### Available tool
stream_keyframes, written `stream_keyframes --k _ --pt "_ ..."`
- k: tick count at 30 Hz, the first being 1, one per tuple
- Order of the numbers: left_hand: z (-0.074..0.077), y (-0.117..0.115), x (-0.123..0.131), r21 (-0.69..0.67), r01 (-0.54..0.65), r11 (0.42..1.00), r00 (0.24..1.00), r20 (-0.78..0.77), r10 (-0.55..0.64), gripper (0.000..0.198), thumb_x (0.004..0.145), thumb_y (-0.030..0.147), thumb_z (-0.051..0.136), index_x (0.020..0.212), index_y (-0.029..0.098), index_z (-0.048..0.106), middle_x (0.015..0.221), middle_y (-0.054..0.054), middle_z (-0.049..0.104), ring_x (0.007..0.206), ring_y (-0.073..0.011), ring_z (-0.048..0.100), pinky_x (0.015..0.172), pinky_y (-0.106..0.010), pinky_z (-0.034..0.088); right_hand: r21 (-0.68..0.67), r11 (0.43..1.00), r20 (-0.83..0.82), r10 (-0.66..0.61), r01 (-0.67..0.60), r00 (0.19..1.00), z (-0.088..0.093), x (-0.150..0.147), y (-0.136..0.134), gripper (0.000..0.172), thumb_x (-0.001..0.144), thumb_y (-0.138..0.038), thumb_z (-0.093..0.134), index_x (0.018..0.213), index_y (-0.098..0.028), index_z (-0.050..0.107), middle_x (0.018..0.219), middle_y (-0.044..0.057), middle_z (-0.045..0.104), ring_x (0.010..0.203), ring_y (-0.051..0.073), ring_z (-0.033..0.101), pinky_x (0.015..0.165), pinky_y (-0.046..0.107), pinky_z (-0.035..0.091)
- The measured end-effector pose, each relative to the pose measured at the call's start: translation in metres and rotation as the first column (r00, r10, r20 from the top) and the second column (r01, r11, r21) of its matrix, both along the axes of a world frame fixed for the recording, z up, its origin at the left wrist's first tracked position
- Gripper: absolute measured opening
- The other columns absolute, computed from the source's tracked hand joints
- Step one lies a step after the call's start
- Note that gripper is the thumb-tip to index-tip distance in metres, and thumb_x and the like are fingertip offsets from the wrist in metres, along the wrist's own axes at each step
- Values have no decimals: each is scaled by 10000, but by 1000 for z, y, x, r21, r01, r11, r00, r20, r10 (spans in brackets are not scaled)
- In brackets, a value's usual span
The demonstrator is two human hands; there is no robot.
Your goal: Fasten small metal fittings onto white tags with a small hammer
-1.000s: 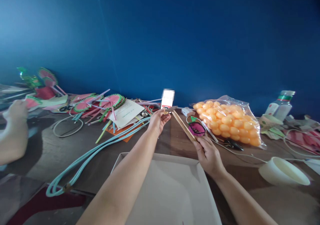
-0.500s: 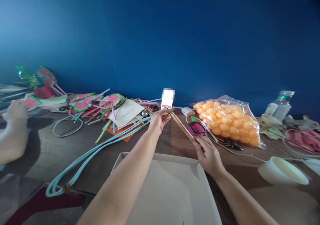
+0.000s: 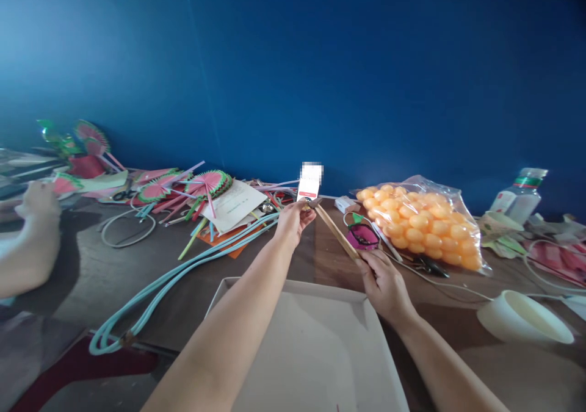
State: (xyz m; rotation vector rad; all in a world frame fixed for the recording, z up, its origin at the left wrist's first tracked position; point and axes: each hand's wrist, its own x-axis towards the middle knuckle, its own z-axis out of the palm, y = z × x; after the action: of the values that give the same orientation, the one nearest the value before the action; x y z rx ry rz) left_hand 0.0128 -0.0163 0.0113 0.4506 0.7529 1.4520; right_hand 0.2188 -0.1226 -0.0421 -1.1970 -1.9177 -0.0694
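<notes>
My right hand (image 3: 387, 287) is wrapped round the lower end of a light wooden handle (image 3: 337, 234). It belongs to a hammer-like tool whose small dark head (image 3: 314, 202) lies at the far end, by my left fingers. Thumb and fingers of my left hand (image 3: 293, 223) are closed in a pinch at that head; a small, shiny, yellowish thing shows there, too small to name. Right behind my fingertips a phone (image 3: 308, 187) with a lit white screen leans upright near the wall. Below my forearms lies a pale, shallow box (image 3: 315, 345).
Blue tubing (image 3: 183, 271) loops to the left, before pink paper fans (image 3: 208, 185) and papers. Rightward are a purple pouch (image 3: 363, 236), a bag of orange balls (image 3: 421, 223), a tape roll (image 3: 524, 317) and a clear bottle (image 3: 517, 195). Another person's hand (image 3: 39, 201) is far left.
The whole view has shifted slightly, so things appear a little further right. Both my hands keep their hold, and the tool stays in nearly the same place between them.
</notes>
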Motion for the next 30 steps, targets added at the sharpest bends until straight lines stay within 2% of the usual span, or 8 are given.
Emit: stream_keyframes --k 11,22,30 --pt "0 0 0 -7 0 1000 1000 -5 0 86 772 176 617 788 102 578 606 -44 602 544 -103 601 653 -257 543 3 1000 8 -5 5 1000 0 2 1 214 890 -277 476 1041 -192 601 962 88 621 922 205 589 826 336 488" --pt "8 -6 0 -22 16 1000 995 94 -14 108 802 203 591 765 102 595 615 -42 612 569 -100 608 683 -254 545 48 998 -115 -45 51 992 3 5 1 173 882 -277 495 959 -179 614 940 92 624 928 213 585 851 355 470" --pt "1 -2 0 8 55 998 997 57 -55 139 708 178 705 746 91 603 651 -53 627 564 -94 605 671 -239 542 25 1000 -102 -8 11 995 5 2 -2 164 880 -244 499 988 -191 610 924 76 618 894 193 582 834 330 466"
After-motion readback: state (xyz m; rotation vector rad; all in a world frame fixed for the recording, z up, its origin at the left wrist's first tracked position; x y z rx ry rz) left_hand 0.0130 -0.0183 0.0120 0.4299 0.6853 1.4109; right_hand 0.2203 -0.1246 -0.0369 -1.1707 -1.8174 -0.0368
